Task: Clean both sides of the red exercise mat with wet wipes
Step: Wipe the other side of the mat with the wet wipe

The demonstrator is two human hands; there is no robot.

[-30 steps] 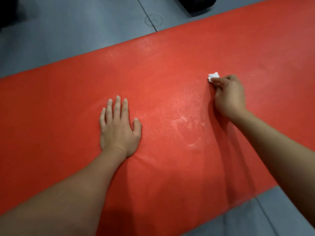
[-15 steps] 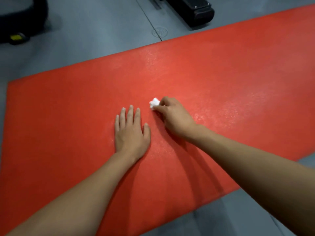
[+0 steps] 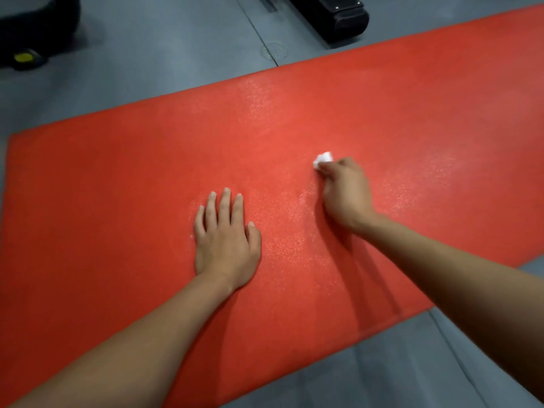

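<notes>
The red exercise mat (image 3: 123, 184) lies flat on the grey floor and fills most of the view, its left end visible. My left hand (image 3: 225, 240) rests palm down on the mat near its middle, fingers straight. To the right of it, my right hand (image 3: 344, 192) grips a small crumpled white wet wipe (image 3: 323, 159), which sticks out past the fingertips and presses on the mat. Faint wet streaks shine on the mat between and around the hands.
Grey floor tiles (image 3: 164, 48) surround the mat. A black equipment base (image 3: 338, 16) sits just beyond the mat's far edge. Another black object with a yellow label (image 3: 26, 33) stands at the far left corner.
My right hand swept the wipe left until it was next to my left hand, then back to the right. The left hand stayed planted on the mat. The camera view shifted slightly.
</notes>
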